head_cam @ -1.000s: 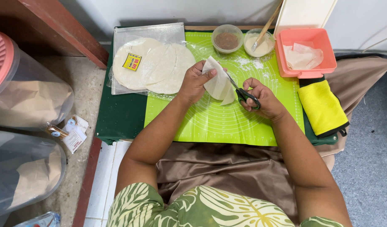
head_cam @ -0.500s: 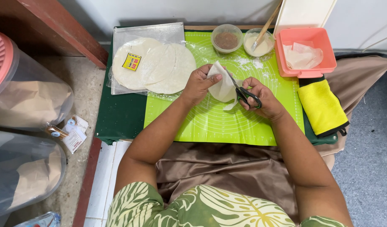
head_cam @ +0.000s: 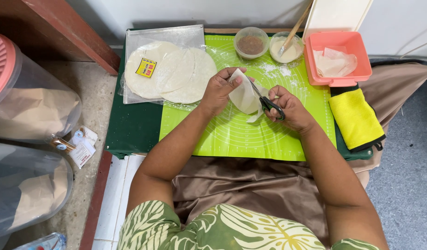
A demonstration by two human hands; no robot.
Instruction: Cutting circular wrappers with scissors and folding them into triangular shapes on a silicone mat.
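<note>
My left hand point(head_cam: 221, 90) holds a folded white round wrapper point(head_cam: 244, 95) above the green silicone mat point(head_cam: 250, 134). My right hand point(head_cam: 291, 109) grips black-handled scissors point(head_cam: 268, 103) whose blades cut into the wrapper's right side. A thin trimmed strip point(head_cam: 256, 116) hangs below the wrapper. A stack of round white wrappers point(head_cam: 171, 71) lies on a clear plastic bag point(head_cam: 144, 39) at the mat's far left.
A pink box point(head_cam: 359, 58) with cut wrapper pieces stands at the far right, lid up. Two small bowls, one with brown filling point(head_cam: 250, 44), one with white paste and a wooden stick point(head_cam: 285, 46). Yellow cloth point(head_cam: 356, 118) at the right. Large clear containers point(head_cam: 28, 111) on the left.
The wrapper has turned in my left hand and looks narrower. The scissors have cut further along its edge, and a trimmed strip now hangs beneath it.
</note>
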